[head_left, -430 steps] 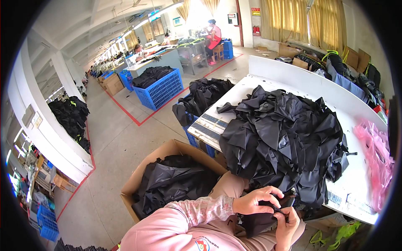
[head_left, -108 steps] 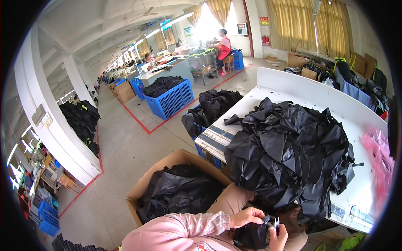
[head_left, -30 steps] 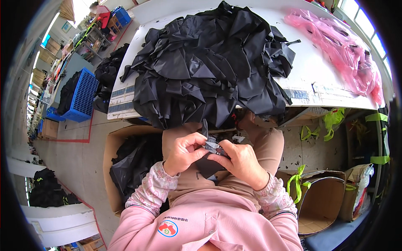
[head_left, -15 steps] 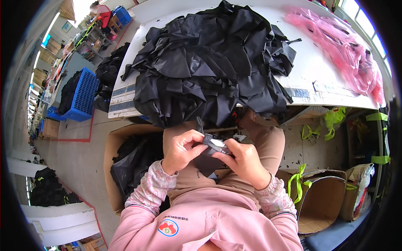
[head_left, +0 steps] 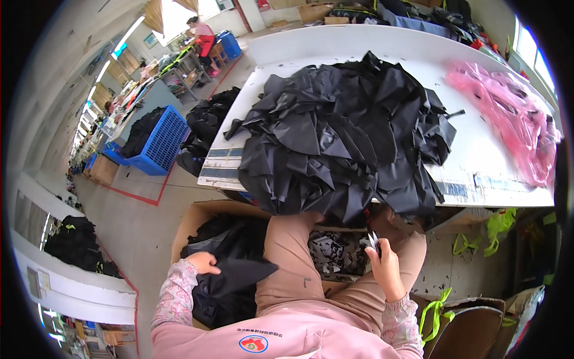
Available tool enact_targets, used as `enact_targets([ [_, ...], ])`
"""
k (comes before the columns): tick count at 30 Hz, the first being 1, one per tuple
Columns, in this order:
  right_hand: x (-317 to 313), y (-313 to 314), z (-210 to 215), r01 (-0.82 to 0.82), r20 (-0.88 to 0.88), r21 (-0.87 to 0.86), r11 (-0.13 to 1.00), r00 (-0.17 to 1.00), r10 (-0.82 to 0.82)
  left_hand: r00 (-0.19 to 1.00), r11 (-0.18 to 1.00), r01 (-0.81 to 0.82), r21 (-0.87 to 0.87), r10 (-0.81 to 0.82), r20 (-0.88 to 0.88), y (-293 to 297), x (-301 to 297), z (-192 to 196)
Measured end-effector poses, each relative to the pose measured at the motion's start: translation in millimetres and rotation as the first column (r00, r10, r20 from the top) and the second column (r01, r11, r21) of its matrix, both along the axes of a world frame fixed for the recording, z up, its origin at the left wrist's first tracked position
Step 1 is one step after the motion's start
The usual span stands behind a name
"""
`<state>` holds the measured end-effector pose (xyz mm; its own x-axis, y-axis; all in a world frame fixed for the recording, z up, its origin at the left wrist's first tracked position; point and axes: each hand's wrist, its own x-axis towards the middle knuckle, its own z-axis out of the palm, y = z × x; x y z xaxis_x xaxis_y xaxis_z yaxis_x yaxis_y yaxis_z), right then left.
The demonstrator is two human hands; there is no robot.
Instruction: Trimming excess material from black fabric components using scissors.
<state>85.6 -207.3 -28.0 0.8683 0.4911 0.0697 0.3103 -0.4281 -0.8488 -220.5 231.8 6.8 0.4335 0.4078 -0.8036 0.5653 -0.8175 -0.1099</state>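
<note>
My left hand (head_left: 203, 262) is over the cardboard box (head_left: 183, 230) at my left, its fingers closed on the edge of a black fabric piece (head_left: 242, 276). The piece lies across other black fabric (head_left: 224, 305) in the box, its pointed end reaching toward my left thigh. Above my right knee, my right hand (head_left: 387, 268) is closed around thread snips (head_left: 374, 240), blades pointing up and their handles mostly hidden in the fingers. A large heap of black fabric pieces (head_left: 341, 131) covers the middle of the white table (head_left: 239, 157) and hangs over its front edge.
Between my legs stands a container of dark and pale scraps (head_left: 335, 254). Pink plastic bags (head_left: 508, 113) lie on the table's right. Cardboard boxes (head_left: 478, 323) with yellow-green ties stand at lower right. A blue crate (head_left: 161, 140) and a person (head_left: 203, 42) are at far left.
My hands have parted. The left has carried the fabric piece from in front of me to the box at left; the right has moved right with the snips. The view has tilted up.
</note>
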Motion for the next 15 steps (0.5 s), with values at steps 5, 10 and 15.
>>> enact_targets([
  [5, -3.8, 17.4, 0.1, -0.031, -0.002, 0.02, 0.999, 1.0, 0.031, 0.686, 0.976, 0.061, -0.211, 0.113, 0.719, -35.3, 97.4, 14.3],
  [10, -17.6, 12.1, -6.5, -0.055, 0.003, -0.02, 0.998, 0.999, 0.055, 0.508, 0.958, 0.21, -0.197, 0.066, 0.859, -62.3, 167.6, 19.2],
  [15, -18.1, -43.5, -40.2, 0.054, 0.159, 0.01, 0.999, 0.986, -0.054, 0.383, 0.932, 0.297, -0.208, 0.083, 0.92, -73.7, 203.3, 14.4],
])
